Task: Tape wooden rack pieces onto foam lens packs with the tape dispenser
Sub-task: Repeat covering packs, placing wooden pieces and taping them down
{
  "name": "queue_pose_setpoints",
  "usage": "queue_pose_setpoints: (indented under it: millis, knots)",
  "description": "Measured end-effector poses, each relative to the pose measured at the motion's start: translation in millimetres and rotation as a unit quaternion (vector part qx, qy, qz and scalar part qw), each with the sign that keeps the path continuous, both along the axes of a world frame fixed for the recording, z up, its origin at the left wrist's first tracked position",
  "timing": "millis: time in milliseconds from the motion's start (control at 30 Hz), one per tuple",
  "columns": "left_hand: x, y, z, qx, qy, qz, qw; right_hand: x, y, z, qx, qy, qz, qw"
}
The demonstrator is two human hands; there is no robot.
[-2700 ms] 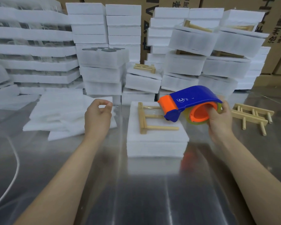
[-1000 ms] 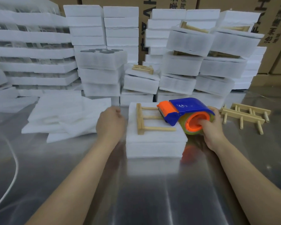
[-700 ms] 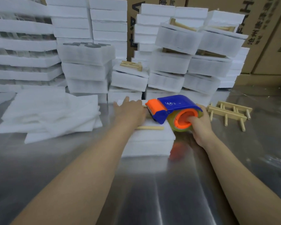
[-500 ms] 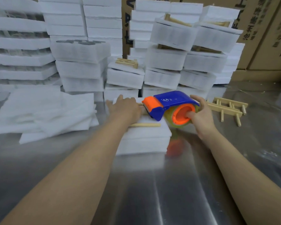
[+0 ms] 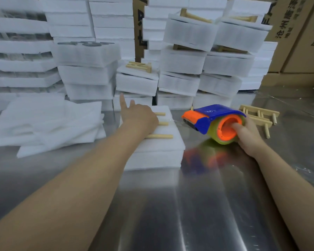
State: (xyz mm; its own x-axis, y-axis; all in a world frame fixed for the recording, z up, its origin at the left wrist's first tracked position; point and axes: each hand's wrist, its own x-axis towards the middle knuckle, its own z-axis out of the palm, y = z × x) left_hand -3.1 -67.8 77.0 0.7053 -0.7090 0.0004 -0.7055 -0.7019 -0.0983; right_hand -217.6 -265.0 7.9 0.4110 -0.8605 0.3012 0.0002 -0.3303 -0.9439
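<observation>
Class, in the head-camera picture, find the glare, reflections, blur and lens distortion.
Head view: streaks of glare run down the steel table, which mirrors the dispenser held by the right hand as a smeared orange-blue blot; the near forearms look soft; the wide lens tilts the foam stacks at the left edge.

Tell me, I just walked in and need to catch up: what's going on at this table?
A person is partway through a packing job. Their left hand presses flat on a wooden rack piece lying on a foam pack on the metal table. Their right hand grips the tape dispenser, fingers in the roll's core, just right of the pack. Whether tape is on yet is unclear. Spare rack pieces lie further right.
</observation>
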Motion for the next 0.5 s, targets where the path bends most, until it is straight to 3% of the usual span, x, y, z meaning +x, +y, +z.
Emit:
queue_pose_setpoints:
  millis: [333,500]
  knots:
    - [-30,-34,-10,-0.02,-0.012,0.042,0.999,4,2,-3,-0.066,-0.068,0.002,0.995]
    - [-19,-37,-19,-0.108,0.047,-0.094,0.989,9,10,-2,-0.082,-0.117,-0.033,0.989]
